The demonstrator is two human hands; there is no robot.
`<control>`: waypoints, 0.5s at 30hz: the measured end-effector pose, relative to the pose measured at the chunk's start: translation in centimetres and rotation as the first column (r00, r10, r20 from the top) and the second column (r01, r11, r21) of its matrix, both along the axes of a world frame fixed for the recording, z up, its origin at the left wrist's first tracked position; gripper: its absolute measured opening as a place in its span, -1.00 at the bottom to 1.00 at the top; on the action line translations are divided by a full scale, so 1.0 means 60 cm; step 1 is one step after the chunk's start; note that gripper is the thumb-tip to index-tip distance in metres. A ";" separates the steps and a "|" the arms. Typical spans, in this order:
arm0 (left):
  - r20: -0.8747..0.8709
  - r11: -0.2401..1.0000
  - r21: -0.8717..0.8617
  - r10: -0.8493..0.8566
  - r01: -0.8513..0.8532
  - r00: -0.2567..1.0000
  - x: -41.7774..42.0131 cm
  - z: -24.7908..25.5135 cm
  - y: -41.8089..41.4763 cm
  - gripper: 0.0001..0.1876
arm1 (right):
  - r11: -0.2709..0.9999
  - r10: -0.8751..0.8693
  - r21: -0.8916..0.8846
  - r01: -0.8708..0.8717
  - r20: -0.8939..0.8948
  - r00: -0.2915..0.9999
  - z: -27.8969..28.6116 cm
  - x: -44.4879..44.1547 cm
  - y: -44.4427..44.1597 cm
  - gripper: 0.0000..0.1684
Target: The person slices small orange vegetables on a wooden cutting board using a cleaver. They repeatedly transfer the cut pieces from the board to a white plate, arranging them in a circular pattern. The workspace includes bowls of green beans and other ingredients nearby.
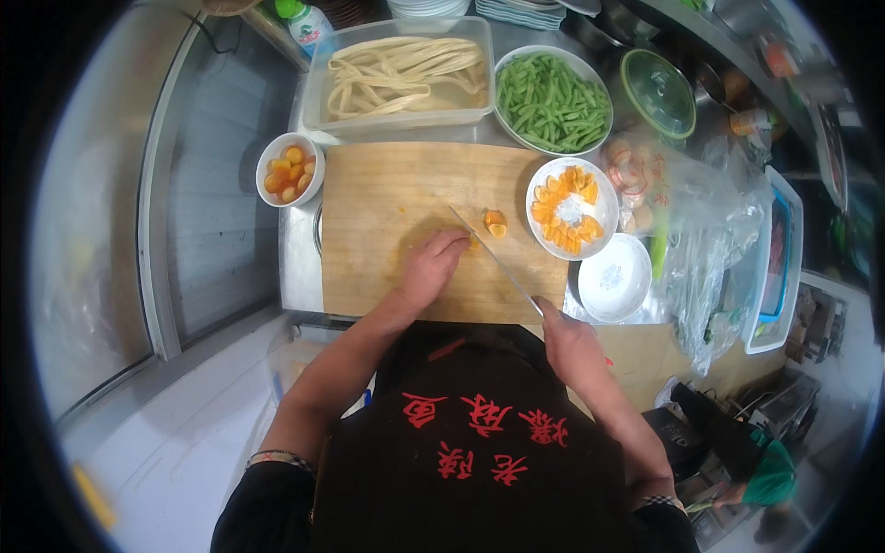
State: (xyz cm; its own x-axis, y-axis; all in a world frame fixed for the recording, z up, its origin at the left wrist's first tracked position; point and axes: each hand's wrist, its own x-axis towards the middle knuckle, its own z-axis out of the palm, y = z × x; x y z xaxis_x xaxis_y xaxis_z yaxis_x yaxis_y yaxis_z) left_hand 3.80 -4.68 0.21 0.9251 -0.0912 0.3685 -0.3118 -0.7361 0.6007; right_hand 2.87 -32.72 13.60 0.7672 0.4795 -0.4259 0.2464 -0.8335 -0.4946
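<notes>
My left hand [434,266] is on the wooden cutting board [387,180], its fingertips holding a small orange food piece [474,243] beside the blade. My right hand [568,339] grips the handle of a kitchen knife [503,268]. The blade stands on edge and runs diagonally across the board to just beyond my left fingers. Right of the blade lies a glossy orange, egg-like piece [495,222], partly cut. A white plate [604,181] at the board's right side bears orange wedges [551,200] in an open ring. Most of the piece under my left fingers is hidden.
A white bowl [264,169] of whole orange pieces stands left. Behind the board are a plastic tub [397,124] of pale strips in liquid and a bowl of cut green beans [553,100]. An empty white dish [615,304] and plastic bags [712,228] sit right. Another person [767,470] is at lower right.
</notes>
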 end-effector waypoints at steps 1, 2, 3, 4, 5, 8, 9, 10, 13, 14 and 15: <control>0.005 1.000 0.009 0.004 -0.005 1.000 -0.001 0.003 -0.003 -0.76 | 1.000 0.008 -0.010 -0.008 0.007 1.000 0.002 0.000 0.001 -0.45; 0.011 1.000 0.019 0.009 -0.009 1.000 -0.003 0.007 -0.008 -0.77 | 1.000 0.016 -0.020 -0.016 0.013 1.000 0.003 -0.001 0.002 -0.44; 0.015 0.999 0.030 0.013 -0.014 1.000 -0.004 0.009 -0.010 -0.77 | 0.999 0.024 -0.029 -0.024 0.018 1.000 0.004 0.000 0.004 -0.44; 0.030 1.000 -0.003 0.028 -0.028 0.999 -0.002 0.007 -0.012 -0.78 | 0.999 0.020 -0.026 -0.020 0.008 1.000 0.005 0.002 0.005 -0.43; 0.044 0.999 -0.036 0.042 -0.041 0.998 0.002 0.004 -0.012 -0.78 | 1.000 0.016 -0.022 -0.016 -0.002 1.000 0.006 0.004 0.006 -0.43; 0.065 0.996 -0.071 0.054 -0.049 0.996 0.013 -0.008 -0.006 -0.79 | 1.000 0.007 -0.020 -0.008 -0.023 1.000 0.018 0.008 0.007 -0.43; 0.071 0.996 -0.071 0.053 -0.048 0.996 0.016 -0.011 -0.003 -0.80 | 1.000 0.006 -0.019 -0.006 -0.026 1.000 0.022 0.010 0.007 -0.44; 0.065 0.996 -0.069 0.051 -0.047 0.997 0.015 -0.013 -0.002 -0.79 | 1.000 0.006 -0.012 -0.006 -0.024 1.000 0.023 0.010 0.007 -0.44; 0.058 0.997 -0.071 0.031 -0.027 0.998 0.012 -0.009 -0.003 -0.77 | 1.000 0.001 0.006 -0.001 -0.018 1.000 0.025 0.010 0.008 -0.46; 0.065 0.997 -0.074 0.015 -0.010 0.998 0.008 -0.006 -0.008 -0.76 | 1.000 -0.002 0.010 0.002 -0.019 1.000 0.023 0.009 0.008 -0.46; 0.070 0.997 -0.077 0.001 0.005 0.998 0.007 -0.003 -0.010 -0.75 | 1.000 -0.004 0.016 0.005 -0.020 1.000 0.022 0.008 0.008 -0.47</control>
State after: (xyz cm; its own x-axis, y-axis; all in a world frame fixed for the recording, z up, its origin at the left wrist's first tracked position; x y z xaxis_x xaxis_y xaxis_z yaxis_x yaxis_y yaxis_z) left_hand 4.20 -5.28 0.03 0.8966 -0.0617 0.4386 -0.3566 -0.6877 0.6323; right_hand 3.37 -32.26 14.90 0.7607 0.4829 -0.4338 0.2326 -0.8267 -0.5123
